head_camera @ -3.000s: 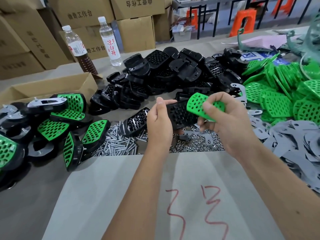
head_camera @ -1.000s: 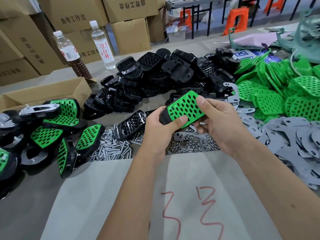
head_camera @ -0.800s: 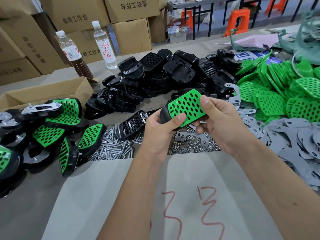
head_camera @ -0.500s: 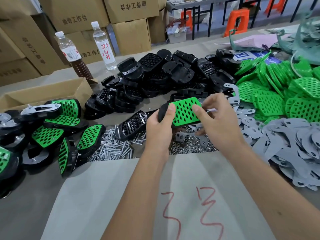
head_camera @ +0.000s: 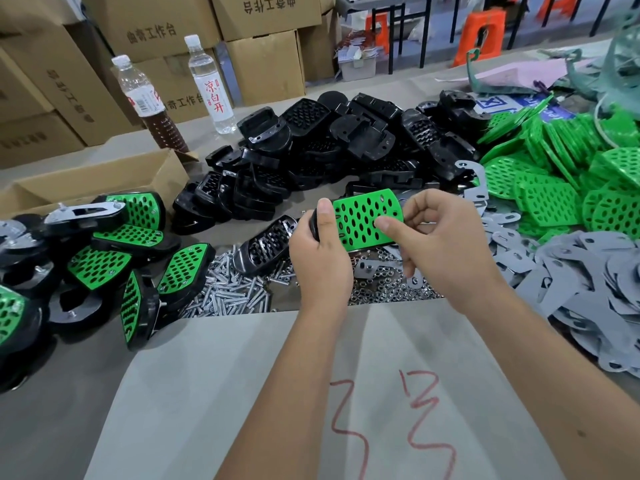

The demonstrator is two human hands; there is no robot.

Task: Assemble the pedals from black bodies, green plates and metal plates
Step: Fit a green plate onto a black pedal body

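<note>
Pedals (head_camera: 114, 244) that are already put together sit in a heap at the far left of the surface (head_camera: 69, 393), green faces and black undersides mixed, next to an open cardboard box (head_camera: 100, 183). Behind that, 2 bottles: one with dark liquid (head_camera: 147, 102) and one clear (head_camera: 209, 86). A loose pile of screws (head_camera: 232, 289) lies in front of a lone black body (head_camera: 266, 244), and the big pile of black bodies (head_camera: 346, 143) fills the middle back.

Center of it all, held up above the surface: the left hand (head_camera: 320, 258) grips the left end of a black body (head_camera: 314, 223), thumb up along its edge, fingers curled underneath. A green plate (head_camera: 360, 220) sits on top of that body, holes facing the camera. The right hand (head_camera: 440, 244) pinches the plate's right end, thumb pressed flat on the green face and the other fingers curled behind it. Small nuts (head_camera: 388, 292) are scattered just below the hands, past a grey sheet (head_camera: 311, 393) with red scribbles.

Off to the right, a heap of green plates (head_camera: 561, 181), and nearer, grey metal plates (head_camera: 595, 289) spread all over.
</note>
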